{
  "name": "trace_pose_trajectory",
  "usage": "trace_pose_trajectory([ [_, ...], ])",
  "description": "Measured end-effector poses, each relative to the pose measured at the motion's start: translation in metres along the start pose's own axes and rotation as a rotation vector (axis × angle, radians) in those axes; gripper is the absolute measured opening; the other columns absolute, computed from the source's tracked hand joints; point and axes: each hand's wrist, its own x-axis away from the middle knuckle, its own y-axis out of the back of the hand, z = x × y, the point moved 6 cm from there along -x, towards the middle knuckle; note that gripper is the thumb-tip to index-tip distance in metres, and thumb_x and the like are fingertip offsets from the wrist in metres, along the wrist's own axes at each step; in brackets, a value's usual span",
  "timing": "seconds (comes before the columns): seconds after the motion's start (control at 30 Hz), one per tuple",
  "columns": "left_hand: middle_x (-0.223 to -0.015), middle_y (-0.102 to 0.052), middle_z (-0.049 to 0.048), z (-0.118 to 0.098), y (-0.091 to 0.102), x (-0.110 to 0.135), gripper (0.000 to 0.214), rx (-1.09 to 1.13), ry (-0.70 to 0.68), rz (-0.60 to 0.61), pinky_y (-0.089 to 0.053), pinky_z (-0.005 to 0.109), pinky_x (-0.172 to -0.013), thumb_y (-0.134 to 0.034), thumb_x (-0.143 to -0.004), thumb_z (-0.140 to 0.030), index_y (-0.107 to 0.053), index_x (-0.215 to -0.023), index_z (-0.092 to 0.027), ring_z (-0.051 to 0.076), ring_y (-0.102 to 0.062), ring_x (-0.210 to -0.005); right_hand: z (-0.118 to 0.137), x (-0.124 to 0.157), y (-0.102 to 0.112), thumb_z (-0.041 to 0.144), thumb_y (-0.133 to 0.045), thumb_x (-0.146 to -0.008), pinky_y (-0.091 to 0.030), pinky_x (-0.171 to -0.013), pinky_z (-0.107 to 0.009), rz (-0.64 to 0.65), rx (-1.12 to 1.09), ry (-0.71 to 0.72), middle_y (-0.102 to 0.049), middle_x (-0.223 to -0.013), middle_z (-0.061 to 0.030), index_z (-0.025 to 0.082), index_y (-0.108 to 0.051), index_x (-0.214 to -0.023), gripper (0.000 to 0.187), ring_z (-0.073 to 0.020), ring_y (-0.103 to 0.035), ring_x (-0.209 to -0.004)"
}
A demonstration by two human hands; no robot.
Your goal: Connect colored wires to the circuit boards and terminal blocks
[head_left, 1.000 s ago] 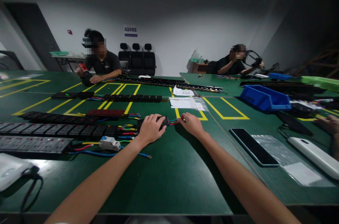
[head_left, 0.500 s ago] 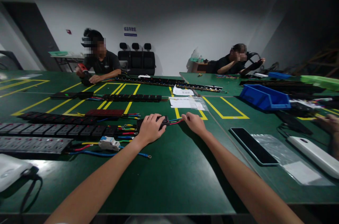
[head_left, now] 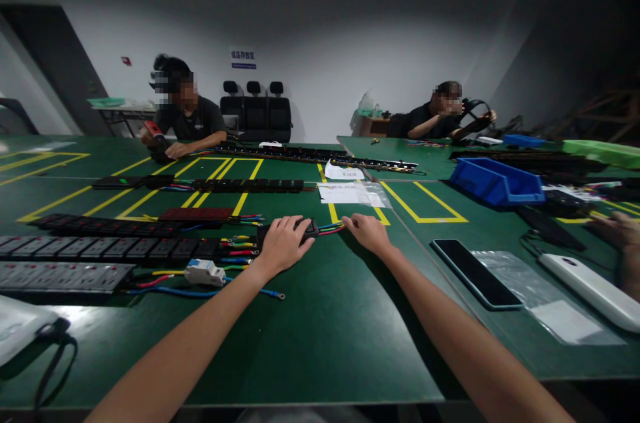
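Pale, dim walls stand behind the wide green table (head_left: 320, 343) in front of you, marked with yellow tape (head_left: 443, 220). At the lower left of the frame sits a white device (head_left: 20, 323) with a dark strap, and just above it lies a grey socket strip (head_left: 60, 277). In the upper left, a co-worker (head_left: 197, 123) holds a red tool (head_left: 155, 130). Near the left of centre rests a small white switch (head_left: 204, 272) with coloured wires beside it. Your left hand (head_left: 284, 243) lies over a black socket block (head_left: 311, 229) at the centre, its grip spanning it from above. Coloured wires (head_left: 329, 229) run rightward from the block to the fingertips of your right hand (head_left: 369, 234); whether that grip pinches them, you cannot tell. Further right lie a dark phone (head_left: 475, 274), a blue bin (head_left: 493, 188) above it, then a white power bank (head_left: 590, 291).
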Motion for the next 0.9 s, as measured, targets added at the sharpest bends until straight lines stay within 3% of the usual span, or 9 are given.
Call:
trace_pose_trajectory([
  [0.1, -0.13, -0.062, 0.0119, 0.001, -0.001, 0.0, 0.043, 0.002, 0.003, 0.002, -0.042, 0.043, -0.098, -0.052, -0.099, -0.044, -0.055, -0.136, -0.022, 0.028, -0.055, -0.119, -0.009, -0.004, -0.003, 0.057, -0.037, -0.1, -0.029, -0.057, -0.025, 0.002, -0.185, 0.019, -0.07, -0.075, -0.005, 0.021, -0.069, -0.078, 0.053, -0.0175, -0.061, -0.069],
  [0.23, -0.13, -0.061, 0.0122, 0.001, 0.001, 0.0, 0.043, 0.014, 0.016, -0.046, -0.042, 0.044, -0.097, -0.051, -0.099, -0.043, -0.054, -0.136, -0.022, 0.028, -0.054, -0.119, -0.015, -0.009, -0.007, 0.066, -0.039, -0.094, -0.036, -0.057, -0.025, 0.024, -0.608, 0.049, -0.067, -0.068, -0.0033, 0.018, -0.07, -0.078, 0.06, -0.0155, -0.057, -0.061],
  [0.4, -0.132, -0.06, 0.0128, 0.003, 0.005, 0.0, 0.044, 0.021, 0.046, -0.097, -0.041, 0.046, -0.098, -0.05, -0.099, -0.043, -0.054, -0.138, -0.023, 0.029, -0.053, -0.12, -0.009, -0.007, -0.009, 0.078, -0.057, -0.078, -0.031, -0.044, -0.022, 0.061, -1.103, -0.078, -0.068, -0.073, -0.0047, 0.015, -0.072, -0.082, 0.065, -0.0108, -0.048, -0.051],
  [0.63, -0.134, -0.059, 0.0124, 0.003, 0.009, 0.0, 0.045, 0.007, 0.055, -0.137, -0.04, 0.046, -0.099, -0.048, -0.1, -0.046, -0.053, -0.138, -0.023, 0.029, -0.053, -0.12, 0.002, -0.003, -0.017, 0.062, -0.068, -0.08, -0.023, -0.036, -0.017, 0.069, -1.465, -0.297, -0.066, -0.07, -0.0038, 0.015, -0.067, -0.08, 0.046, -0.0076, -0.046, -0.047],
  [0.9, -0.135, -0.059, 0.0125, 0.002, 0.011, 0.0, 0.045, 0.043, 0.054, -0.15, -0.042, 0.046, -0.099, -0.049, -0.1, -0.045, -0.052, -0.14, -0.024, 0.029, -0.053, -0.121, 0.014, 0.001, -0.02, 0.048, -0.06, -0.091, -0.017, -0.033, -0.018, 0.118, -1.678, -0.417, -0.046, -0.054, 0.0043, 0.019, -0.057, -0.075, 0.033, -0.0067, -0.031, -0.04],
])
